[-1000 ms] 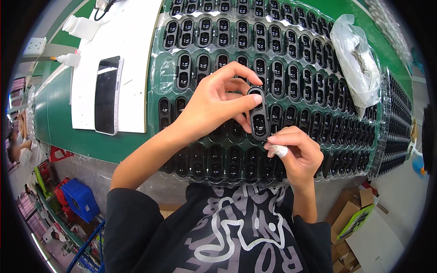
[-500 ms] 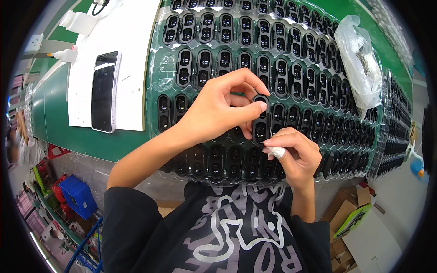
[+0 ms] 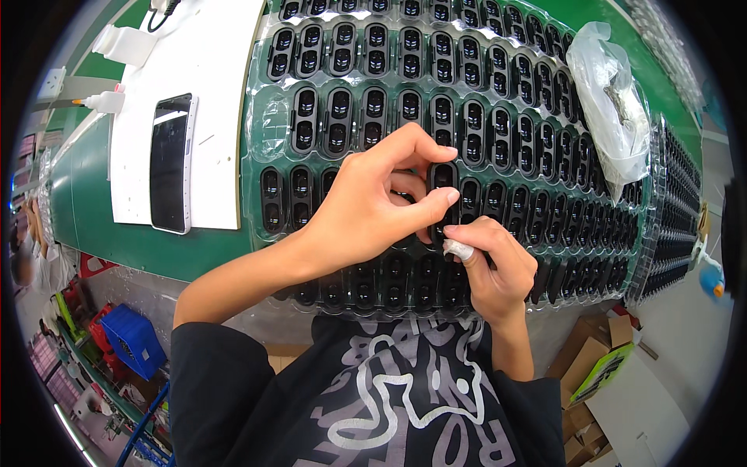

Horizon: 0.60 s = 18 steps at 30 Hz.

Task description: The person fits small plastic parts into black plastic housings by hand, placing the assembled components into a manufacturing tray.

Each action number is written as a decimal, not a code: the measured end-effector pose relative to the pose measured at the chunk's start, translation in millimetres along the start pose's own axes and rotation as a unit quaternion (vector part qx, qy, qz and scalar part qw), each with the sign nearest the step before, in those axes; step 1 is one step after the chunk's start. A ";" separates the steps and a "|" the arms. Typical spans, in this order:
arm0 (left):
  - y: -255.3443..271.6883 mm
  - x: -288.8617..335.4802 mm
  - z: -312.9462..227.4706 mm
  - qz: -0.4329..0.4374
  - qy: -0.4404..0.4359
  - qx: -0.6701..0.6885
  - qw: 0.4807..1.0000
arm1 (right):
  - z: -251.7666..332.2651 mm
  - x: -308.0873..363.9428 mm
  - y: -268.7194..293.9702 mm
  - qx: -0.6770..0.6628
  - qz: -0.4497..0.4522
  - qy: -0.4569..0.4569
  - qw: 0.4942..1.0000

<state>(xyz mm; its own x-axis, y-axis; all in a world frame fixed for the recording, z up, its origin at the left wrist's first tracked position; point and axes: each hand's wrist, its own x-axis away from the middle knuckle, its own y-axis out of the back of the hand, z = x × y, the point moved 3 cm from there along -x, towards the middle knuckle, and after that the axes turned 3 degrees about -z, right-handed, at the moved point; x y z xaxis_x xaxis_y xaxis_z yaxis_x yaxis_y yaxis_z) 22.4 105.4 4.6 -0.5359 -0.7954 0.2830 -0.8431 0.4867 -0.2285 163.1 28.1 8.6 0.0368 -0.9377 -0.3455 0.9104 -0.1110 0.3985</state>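
Note:
Between its thumb and fingers, my left hand (image 3: 369, 198) holds a black oval case (image 3: 443, 176) with two round hollows upright above the trays. My right hand (image 3: 502, 265) is closed, its index finger and thumb pinching the lower end of this case. White wrapping (image 3: 458, 249) covers the thumb tip of my right hand. Fingers hide much of the case's lower half. Under and around both hands, clear plastic trays (image 3: 271, 117) carry rows of similar black cases (image 3: 338, 121).
Left of the trays, a phone (image 3: 172, 163) lies on a white board (image 3: 214, 156). A white bottle (image 3: 105, 101) and a white adapter (image 3: 124, 45) are beyond it. A plastic bag (image 3: 611, 109) rests on the trays at the right. Stacked trays (image 3: 675, 210) stand farther right.
My right hand has moved slightly left and up, closer against the case's lower end. My left hand keeps its grip. The whole view has shifted a little.

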 end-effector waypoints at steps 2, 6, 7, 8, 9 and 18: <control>0.1 0.7 -1.2 0.010 -0.004 -0.017 1.000 | 0.2 2.9 -2.8 0.005 0.001 0.009 1.000; 2.8 0.0 0.1 0.017 -0.015 -0.026 0.999 | -4.9 4.3 -1.5 -0.136 -0.093 -0.104 0.981; 3.9 0.3 1.1 0.026 -0.021 -0.049 0.998 | -6.2 4.6 -1.0 -0.107 -0.060 -0.098 0.988; 4.3 0.5 1.6 0.035 -0.028 -0.073 0.996 | -7.2 5.1 -1.3 -0.078 -0.027 -0.091 0.992; 3.9 0.8 1.8 0.042 -0.020 -0.070 0.996 | -7.5 6.0 -0.6 -0.077 -0.027 -0.093 0.992; 1.6 4.9 -0.4 0.097 -0.072 -0.120 0.985 | -4.2 6.9 3.5 -0.058 -0.034 -0.053 0.996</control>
<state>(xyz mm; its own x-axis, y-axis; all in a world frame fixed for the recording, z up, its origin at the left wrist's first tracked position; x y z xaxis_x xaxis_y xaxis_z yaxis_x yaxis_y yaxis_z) 18.4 102.4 6.0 -0.6907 -0.7136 0.1174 -0.7209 0.6922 -0.0341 168.3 22.6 3.9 -0.0650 -0.9596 -0.2739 0.9510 -0.1427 0.2742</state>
